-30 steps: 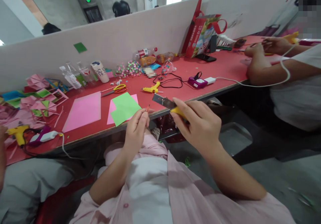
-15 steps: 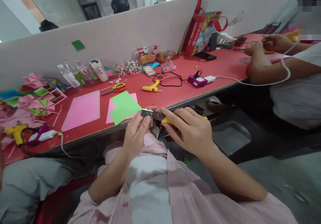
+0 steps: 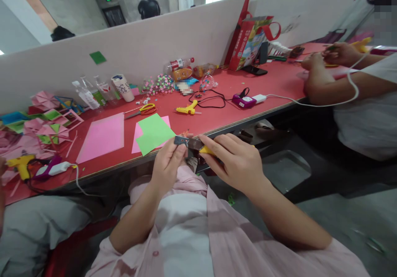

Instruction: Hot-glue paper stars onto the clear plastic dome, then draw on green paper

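My left hand pinches a small dark flat piece with light and orange marks between thumb and fingers. Facing it, my right hand is closed around a yellow-handled tool with a greyish flat blade-like part pointing left at the dark piece. The fingers hide most of the handle, so its exact kind does not show. Both hands are over my lap, just off the table's front edge. Behind my left hand lies a green paper sheet on top of a pink one.
On the red table lie yellow-handled scissors, a yellow glue gun, a pink sheet and a purple power socket. Bottles and a red bag stand behind. A co-worker's arms are at right.
The dark piece and the blade-like part have tilted slightly between my hands. Both hands stay in nearly the same place, and the view shifts a little.
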{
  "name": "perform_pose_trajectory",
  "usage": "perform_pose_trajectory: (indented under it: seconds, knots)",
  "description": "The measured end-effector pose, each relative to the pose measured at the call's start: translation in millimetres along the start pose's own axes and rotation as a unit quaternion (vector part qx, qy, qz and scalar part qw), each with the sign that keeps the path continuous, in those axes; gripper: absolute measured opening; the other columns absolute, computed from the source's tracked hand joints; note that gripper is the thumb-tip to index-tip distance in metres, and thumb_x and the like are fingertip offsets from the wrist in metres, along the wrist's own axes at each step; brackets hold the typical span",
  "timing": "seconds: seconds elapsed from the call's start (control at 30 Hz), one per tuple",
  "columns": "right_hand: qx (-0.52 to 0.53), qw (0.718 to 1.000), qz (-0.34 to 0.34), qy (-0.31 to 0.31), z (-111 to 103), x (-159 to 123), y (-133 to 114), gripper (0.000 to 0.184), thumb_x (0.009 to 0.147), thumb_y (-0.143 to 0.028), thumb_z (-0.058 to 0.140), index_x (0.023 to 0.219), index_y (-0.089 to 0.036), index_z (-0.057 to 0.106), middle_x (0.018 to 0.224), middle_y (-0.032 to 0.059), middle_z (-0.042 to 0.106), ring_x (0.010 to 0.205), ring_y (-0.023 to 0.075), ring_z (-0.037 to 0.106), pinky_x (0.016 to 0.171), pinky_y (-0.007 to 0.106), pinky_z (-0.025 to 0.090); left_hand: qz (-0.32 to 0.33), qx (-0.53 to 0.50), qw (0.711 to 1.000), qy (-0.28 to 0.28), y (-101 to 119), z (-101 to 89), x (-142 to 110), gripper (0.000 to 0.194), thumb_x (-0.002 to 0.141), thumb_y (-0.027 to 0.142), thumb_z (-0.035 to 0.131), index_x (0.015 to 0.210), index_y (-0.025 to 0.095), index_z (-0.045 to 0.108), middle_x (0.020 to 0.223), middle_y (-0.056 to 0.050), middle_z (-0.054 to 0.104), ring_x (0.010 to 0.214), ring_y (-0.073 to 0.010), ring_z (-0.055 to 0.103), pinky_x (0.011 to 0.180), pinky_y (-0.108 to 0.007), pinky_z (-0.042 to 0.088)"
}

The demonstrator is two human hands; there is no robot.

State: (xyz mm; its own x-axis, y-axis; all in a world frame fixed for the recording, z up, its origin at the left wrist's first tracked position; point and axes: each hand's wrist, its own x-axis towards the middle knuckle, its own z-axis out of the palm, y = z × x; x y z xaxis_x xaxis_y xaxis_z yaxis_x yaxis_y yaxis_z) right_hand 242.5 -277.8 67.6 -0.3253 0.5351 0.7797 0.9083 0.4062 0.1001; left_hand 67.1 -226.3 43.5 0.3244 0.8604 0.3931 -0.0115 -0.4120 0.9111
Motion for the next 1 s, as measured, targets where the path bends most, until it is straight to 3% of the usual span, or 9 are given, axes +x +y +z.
perform_pose_trajectory:
  seconds: [0.2,0.57,0.8,1.0]
  knots:
    - [0.0,1.0,-0.001,0.001,-2.2,-0.3,-0.2,0.031,0.091,-0.027,0.055,0.116,-0.01,0.064,0.078,0.0049,0.065,0.072,0.015,0.055,0.065,0.026,0.044,0.035,0.051,0.998,0.024,1.1,-1.1,-1.2,0.032,0.092,0.043,0.051,0.072,0.019,0.057,0.067,0.001,0.055,0.063,-0.0104,0.05,0.06,-0.022,0.039]
    - [-0.046,0.998,0.018,0.025,0.5,-2.2,-0.7,0.029,0.09,-0.026,0.057,0.114,-0.01,0.065,0.077,0.0045,0.064,0.072,0.0157,0.054,0.065,0.026,0.043,0.009,0.073,0.997,0.035,10.0,6.9,7.2,0.043,0.091,0.049,0.049,0.061,0.019,0.046,0.055,0.005,0.043,0.052,-0.008,0.039,0.053,-0.021,0.033]
    - [-0.076,0.991,0.094,0.056,-0.6,-4.8,13.1,0.031,0.092,-0.026,0.054,0.118,-0.013,0.062,0.083,0.0057,0.066,0.075,0.0171,0.058,0.07,0.028,0.045,-0.048,-0.025,0.998,0.013,7.8,8.7,11.8,0.032,0.092,0.045,0.05,0.079,0.018,0.06,0.055,0.006,0.04,0.048,-0.0063,0.034,0.045,-0.019,0.027]
    - [-0.021,1.0,0.018,0.002,2.8,-6.4,9.2,0.03,0.091,-0.028,0.055,0.114,-0.011,0.065,0.078,0.0051,0.064,0.073,0.0163,0.055,0.066,0.027,0.044,-0.1,-0.154,0.983,-0.034,-0.2,12.9,13.0,0.024,0.088,0.038,0.054,0.074,0.019,0.051,0.059,0.006,0.045,0.044,-0.0049,0.036,0.039,-0.018,0.025]
